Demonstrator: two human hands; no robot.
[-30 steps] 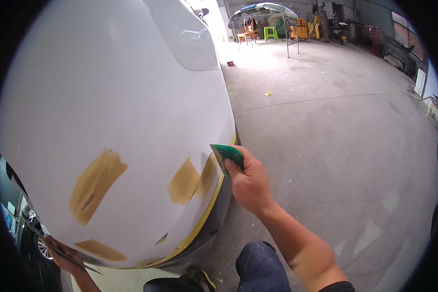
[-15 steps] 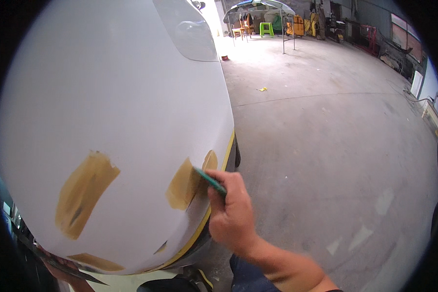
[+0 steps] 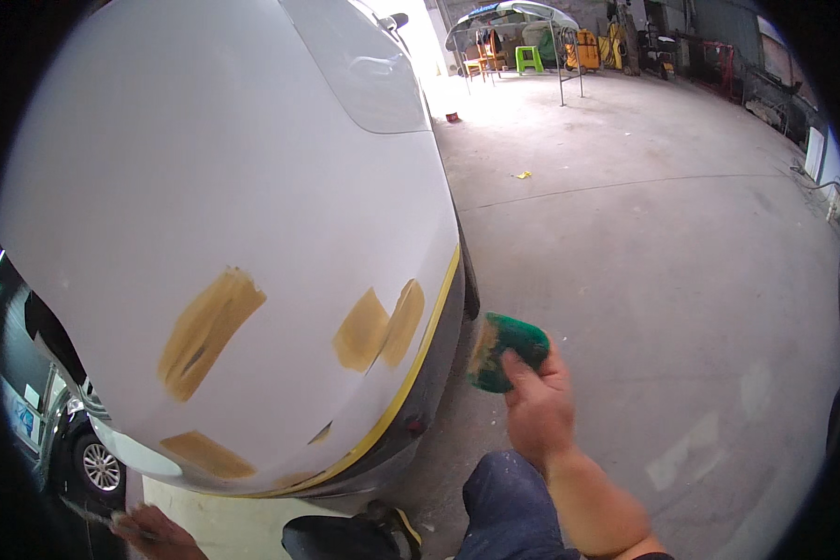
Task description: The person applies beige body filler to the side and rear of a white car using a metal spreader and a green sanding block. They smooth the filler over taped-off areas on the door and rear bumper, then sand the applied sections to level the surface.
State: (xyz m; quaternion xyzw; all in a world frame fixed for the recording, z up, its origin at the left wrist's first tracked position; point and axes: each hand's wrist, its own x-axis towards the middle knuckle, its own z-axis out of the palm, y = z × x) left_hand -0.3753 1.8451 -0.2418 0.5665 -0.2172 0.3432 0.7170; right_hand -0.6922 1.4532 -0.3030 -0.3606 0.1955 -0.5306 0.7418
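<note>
My right hand (image 3: 539,411) pinches a green filler spreader (image 3: 523,342), its flat face turned up and tan filler smeared along its left edge. It is off the car, over the floor. Beside it is a white car body panel (image 3: 252,177) bearing tan filler patches: a long one (image 3: 213,334) at left, a pair (image 3: 361,329) near the right edge, and a low one (image 3: 207,454). Yellow masking tape (image 3: 411,383) follows the panel's lower edge. At the lower left, my left hand (image 3: 159,534) is closed on a thin, dark, flat piece (image 3: 86,511), seen nearly edge-on.
My bent knee (image 3: 509,504) and shoe (image 3: 397,527) are below the car's corner. Another car's wheel (image 3: 100,465) shows at left. Far off stand a bumper on a metal stand (image 3: 562,61), a green stool (image 3: 529,60) and chairs. Concrete floor (image 3: 625,243) stretches to the right.
My right hand has drawn the spreader off the right-hand filler patches, moved right and turned its flat face up. My left hand has come further into view, and the view has shifted.
</note>
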